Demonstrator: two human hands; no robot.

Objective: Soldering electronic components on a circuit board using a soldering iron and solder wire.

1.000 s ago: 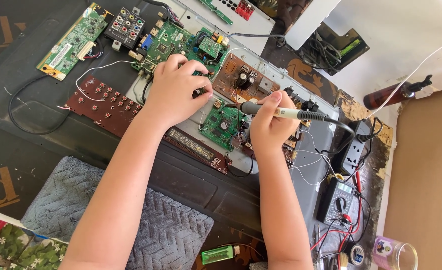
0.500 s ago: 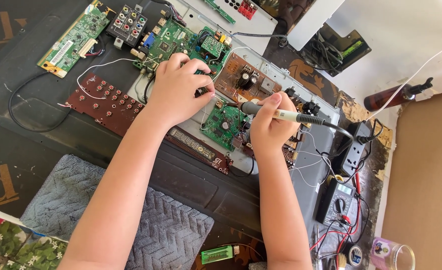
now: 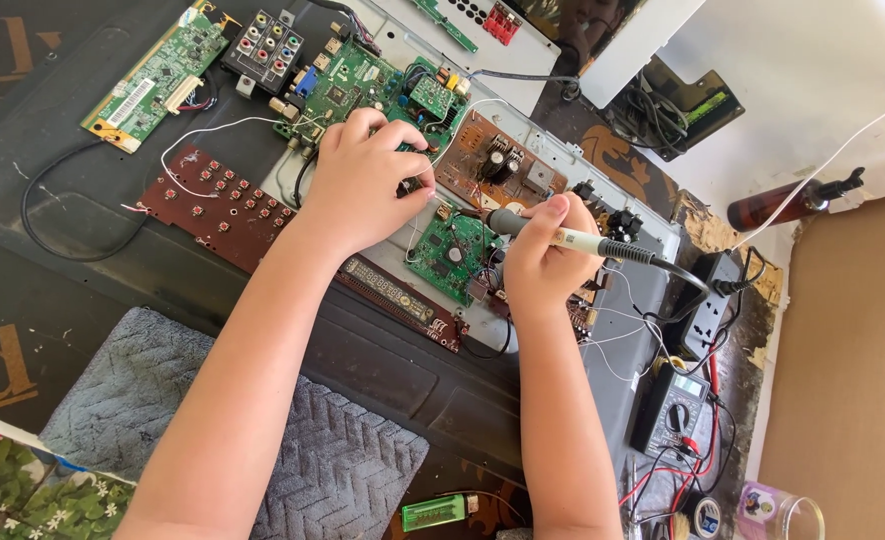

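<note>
The left hand (image 3: 363, 180) is curled down on a green circuit board (image 3: 368, 80), fingers pinched at something too small to make out. Just right of it, the right hand (image 3: 538, 265) grips a soldering iron (image 3: 563, 238), tip aimed left toward those fingers. With the tip this close, a slip could burn a fingertip. The iron's cable (image 3: 683, 280) trails right among loose wires; a snag could jerk the tip off target.
</note>
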